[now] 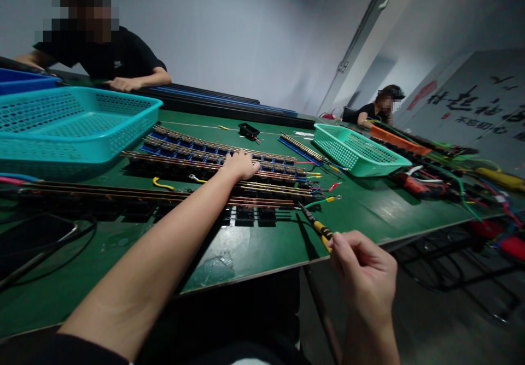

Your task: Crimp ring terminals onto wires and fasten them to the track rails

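My left hand (241,165) lies over a row of long assemblies with copper-coloured bars (192,160) on blue and black blocks. Its fingers are spread and partly hidden behind the knuckles. In my right hand (363,269), the fingers pinch a slim tool with a yellow-and-black handle (322,231). The dark tip of this tool meets the right end of the nearest bar assembly (246,201); what it grips or turns there is too small to tell. Close to the tip, a green wire (320,202) with a ring terminal sticks out. A yellow wire (163,183) lies left of my forearm.
A turquoise basket (82,119) stands at the left and a green basket (361,152) at the right. Red-handled tools (414,182) and bundled wires lie farther right. Across the green table (246,250), a co-worker (118,59) leans in; another person (377,108) sits far right.
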The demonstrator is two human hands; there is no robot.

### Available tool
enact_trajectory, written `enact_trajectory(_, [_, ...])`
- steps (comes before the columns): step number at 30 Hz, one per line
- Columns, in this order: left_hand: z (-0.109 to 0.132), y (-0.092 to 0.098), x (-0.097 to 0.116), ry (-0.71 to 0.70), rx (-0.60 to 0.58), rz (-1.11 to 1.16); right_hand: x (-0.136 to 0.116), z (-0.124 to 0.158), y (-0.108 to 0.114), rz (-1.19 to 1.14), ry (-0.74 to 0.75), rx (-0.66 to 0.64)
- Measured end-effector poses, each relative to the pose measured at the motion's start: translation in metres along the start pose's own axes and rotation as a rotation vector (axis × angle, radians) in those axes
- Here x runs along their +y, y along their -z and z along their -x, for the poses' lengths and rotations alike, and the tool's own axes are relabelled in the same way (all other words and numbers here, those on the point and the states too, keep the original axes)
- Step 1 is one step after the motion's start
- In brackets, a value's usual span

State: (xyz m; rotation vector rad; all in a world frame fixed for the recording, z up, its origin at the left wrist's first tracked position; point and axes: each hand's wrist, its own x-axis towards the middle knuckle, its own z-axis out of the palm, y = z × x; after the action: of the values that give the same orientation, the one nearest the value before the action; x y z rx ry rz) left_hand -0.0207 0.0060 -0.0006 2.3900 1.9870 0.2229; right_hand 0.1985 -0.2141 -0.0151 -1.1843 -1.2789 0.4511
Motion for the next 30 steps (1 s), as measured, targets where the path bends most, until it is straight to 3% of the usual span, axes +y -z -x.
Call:
enact_trajectory(5, [0.001, 0.001, 0.001, 0.004, -0.009, 0.009, -0.005, -0.003, 0.003, 0.162, 0.187, -0.158])
enact_trajectory(8, [0.001, 0.002, 0.001, 0.002, -0.012, 0.008, -0.005, -0.004, 0.006, 0.192, 0.214, -0.214])
enact_trajectory(11, [0.001, 0.002, 0.001, -0.002, -0.011, 0.008, -0.003, -0.003, 0.006, 0.119, 0.122, -0.128])
enact_trajectory(18, [0.0, -0.001, 0.0, 0.004, 0.007, -0.004, -0.002, -0.005, -0.003, -0.365, -0.255, 0.164])
enact_trajectory(24, [0.001, -0.001, 0.001, 0.004, 0.007, 0.004, -0.004, -0.012, -0.001, -0.47, -0.266, 0.241])
enact_trajectory(30, [0.001, 0.0, 0.001, 0.013, 0.002, 0.009, -0.009, -0.015, 0.021, -0.41, -0.241, 0.315])
